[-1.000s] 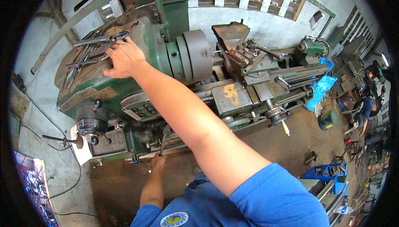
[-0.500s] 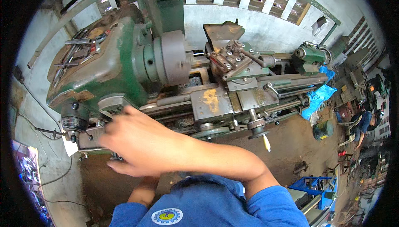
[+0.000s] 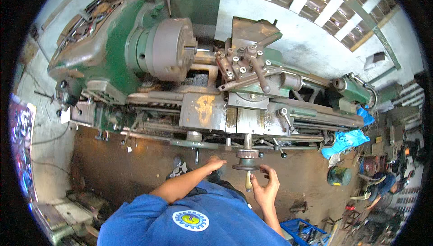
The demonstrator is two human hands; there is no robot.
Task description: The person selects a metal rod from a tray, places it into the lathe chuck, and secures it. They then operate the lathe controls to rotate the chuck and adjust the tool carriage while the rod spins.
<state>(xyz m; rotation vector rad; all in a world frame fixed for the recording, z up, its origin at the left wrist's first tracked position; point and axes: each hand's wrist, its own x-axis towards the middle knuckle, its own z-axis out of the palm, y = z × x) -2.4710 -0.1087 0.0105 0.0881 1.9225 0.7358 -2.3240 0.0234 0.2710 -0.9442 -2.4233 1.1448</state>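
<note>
My right hand (image 3: 267, 186) is raised beside the cross-slide handwheel (image 3: 246, 167) of a green metal lathe. Its thumb and fingers are curved apart, with the thumb close to the wheel's pale crank handle (image 3: 248, 181); whether it touches is hard to tell. In front of my body, my left hand (image 3: 215, 163) hovers with its fingers stretched toward the right, nothing visible in it. Nearest to it is the larger carriage handwheel (image 3: 194, 144). Above both hands stands the tool post (image 3: 246, 62), to the right of the grey chuck (image 3: 171, 50).
Hand tools (image 3: 85, 25) lie on the headstock (image 3: 92, 54). The tailstock (image 3: 349, 90) is at the right end of the bed, near a blue plastic sheet (image 3: 346, 142) and a green bucket (image 3: 339, 175). A person (image 3: 383, 187) sits at far right. A blue metal frame (image 3: 304, 232) stands behind my right arm.
My right hand has left the headstock levers on the left and come across to the cross-slide handwheel. My left hand, hidden before, now shows. The view has shifted rightward.
</note>
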